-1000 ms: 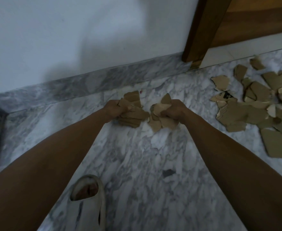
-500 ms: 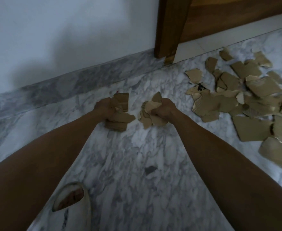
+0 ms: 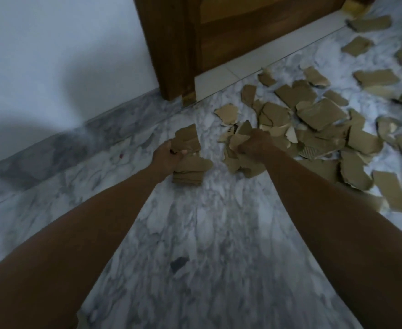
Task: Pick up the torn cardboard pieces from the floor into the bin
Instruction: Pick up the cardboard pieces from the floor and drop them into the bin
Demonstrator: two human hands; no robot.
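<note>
we had both fists full, the left hand (image 3: pixel 169 156) and right hand (image 3: pixel 254 144) each with fingers curled round a wad of torn cardboard pieces (image 3: pixel 188 160), while the loose heap (image 3: pixel 318 117) lay toward the floor's right edge, nearer the right hand, and no bin showed.

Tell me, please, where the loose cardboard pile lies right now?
In the head view the pile covers the marble floor at right, beyond the right hand and below the wooden door.

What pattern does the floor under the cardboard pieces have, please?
The floor is white marble with grey veining, in the head view.
</note>
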